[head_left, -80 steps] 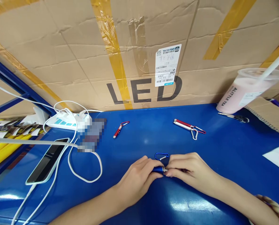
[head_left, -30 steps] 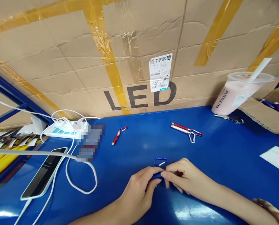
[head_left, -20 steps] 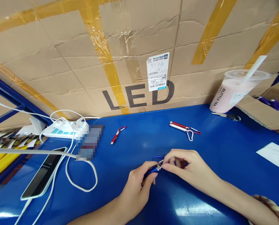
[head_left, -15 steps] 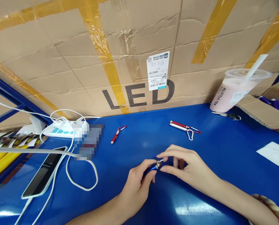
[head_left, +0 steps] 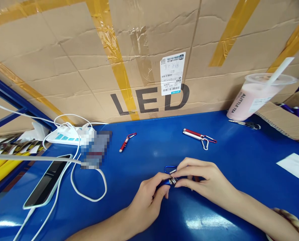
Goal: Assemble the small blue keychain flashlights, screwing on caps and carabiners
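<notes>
My left fingers point(head_left: 160, 176) grasp the blue tube point(head_left: 166, 182), best held steady; my right fingers point(head_left: 192, 171) lie at its silver end point(head_left: 173, 181), whether gripping I cannot tell

The bare left hand point(head_left: 148, 196) is hiding part of a shiny blue tube point(head_left: 165, 182); pixelation is blurring a dark rectangle point(head_left: 97, 149)

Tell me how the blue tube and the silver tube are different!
The blue tube is held in the left hand, but the silver tube lies on the table beside a red tube. Fingers hide much of the blue tube, while the silver tube shows from end to end. Both look shiny.
</notes>
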Action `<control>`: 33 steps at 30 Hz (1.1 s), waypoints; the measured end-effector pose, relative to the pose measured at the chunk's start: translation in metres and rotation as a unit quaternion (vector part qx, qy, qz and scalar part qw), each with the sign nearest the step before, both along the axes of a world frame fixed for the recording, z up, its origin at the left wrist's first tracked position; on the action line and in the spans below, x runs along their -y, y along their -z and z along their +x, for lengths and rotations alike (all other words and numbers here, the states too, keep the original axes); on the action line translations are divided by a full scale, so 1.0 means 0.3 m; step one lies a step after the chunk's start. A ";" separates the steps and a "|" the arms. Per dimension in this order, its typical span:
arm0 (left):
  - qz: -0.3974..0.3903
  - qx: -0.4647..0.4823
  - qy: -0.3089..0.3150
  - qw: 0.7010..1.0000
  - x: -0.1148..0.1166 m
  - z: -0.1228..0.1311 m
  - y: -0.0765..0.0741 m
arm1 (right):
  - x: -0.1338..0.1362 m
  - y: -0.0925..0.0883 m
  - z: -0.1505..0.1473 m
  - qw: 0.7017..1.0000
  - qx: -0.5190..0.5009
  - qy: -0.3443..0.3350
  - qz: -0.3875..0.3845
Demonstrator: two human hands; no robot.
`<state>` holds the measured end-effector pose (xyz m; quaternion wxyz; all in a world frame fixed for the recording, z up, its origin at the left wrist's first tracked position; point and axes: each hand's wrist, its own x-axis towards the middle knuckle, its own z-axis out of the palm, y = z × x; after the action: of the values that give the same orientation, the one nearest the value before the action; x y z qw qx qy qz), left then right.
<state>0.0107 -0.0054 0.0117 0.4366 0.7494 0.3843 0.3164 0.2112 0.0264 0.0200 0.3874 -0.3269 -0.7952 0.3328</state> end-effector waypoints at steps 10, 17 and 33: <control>-0.005 0.011 -0.018 1.000 0.008 -0.009 0.001 | 0.009 -0.036 0.007 0.999 -0.027 0.021 -0.020; 0.015 -0.011 -0.012 1.000 0.006 -0.004 -0.002 | 0.010 -0.028 0.001 0.988 -0.082 -0.037 -0.123; 0.239 -0.050 0.002 0.970 0.001 0.005 0.037 | 0.015 -0.014 -0.039 0.932 -0.042 0.031 -0.357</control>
<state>0.0123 -0.0058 0.0007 0.2262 0.8475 0.3174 0.3602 0.1995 0.0218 0.0242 0.2879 -0.4539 -0.5962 0.5963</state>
